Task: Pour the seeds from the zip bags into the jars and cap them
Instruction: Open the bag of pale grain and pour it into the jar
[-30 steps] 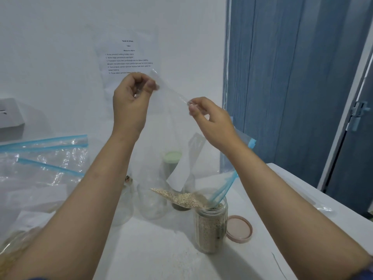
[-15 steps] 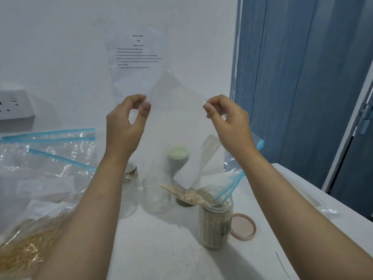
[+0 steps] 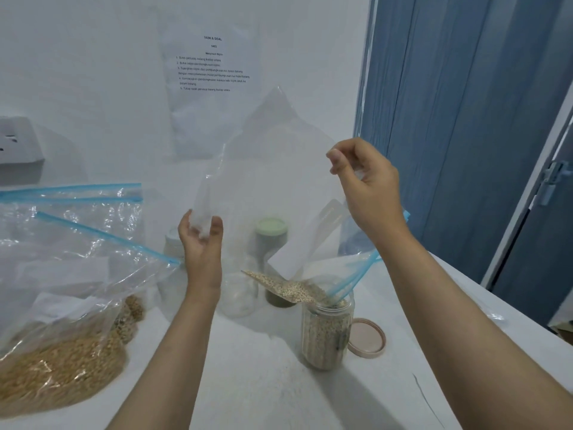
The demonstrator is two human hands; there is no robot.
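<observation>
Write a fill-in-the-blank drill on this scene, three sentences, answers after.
1. The zip bag is tipped so its mouth points into the ____.
2. The pink lid lies on the table to the ____ of the jar.
3. The right hand pinches the bag's upper ____.

Answers: jar; right; corner

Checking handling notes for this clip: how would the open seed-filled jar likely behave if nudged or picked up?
The jar looks nearly full of seeds, so probably heavy for its size and fairly steady. It is tall and narrow, so a high push could tip it. With its lid off beside it and the zip bag mouth inside, tipping would likely spill seeds.
</observation>
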